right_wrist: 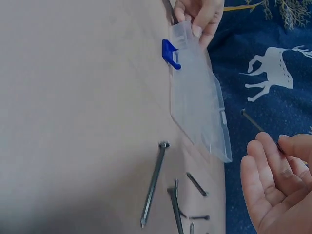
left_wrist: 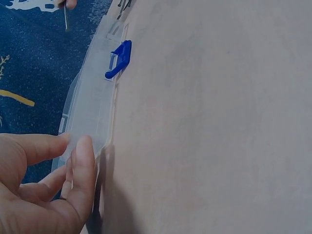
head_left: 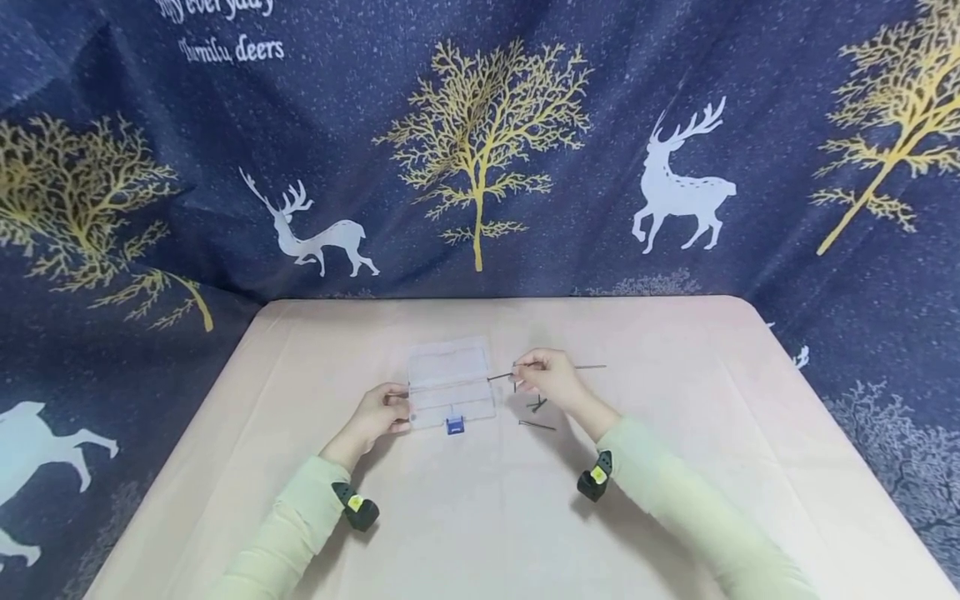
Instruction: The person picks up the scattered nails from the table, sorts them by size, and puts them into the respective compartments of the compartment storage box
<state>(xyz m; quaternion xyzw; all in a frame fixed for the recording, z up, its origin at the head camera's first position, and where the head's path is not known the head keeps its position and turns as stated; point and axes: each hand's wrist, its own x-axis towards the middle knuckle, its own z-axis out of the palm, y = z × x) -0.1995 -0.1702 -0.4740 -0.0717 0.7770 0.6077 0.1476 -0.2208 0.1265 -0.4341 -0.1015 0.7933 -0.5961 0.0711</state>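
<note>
A clear plastic box (head_left: 448, 367) lies opened out flat on the table, its blue latch (head_left: 455, 426) at the near edge. My left hand (head_left: 377, 412) holds the box by its left end, thumb and fingers around the edge. To the right of the box, my right hand (head_left: 553, 380) pinches a nail (right_wrist: 252, 121) between thumb and fingertips, its head sticking out toward the box. Below that hand, several loose nails (right_wrist: 155, 183) of different lengths lie on the table. One long nail (head_left: 592, 367) shows just beyond the right hand in the head view.
The table (head_left: 315, 333) wears a pale pink cloth. Behind it hangs a dark blue curtain (head_left: 525, 208) with deer and trees. Small black cameras (head_left: 595, 477) are strapped at both wrists.
</note>
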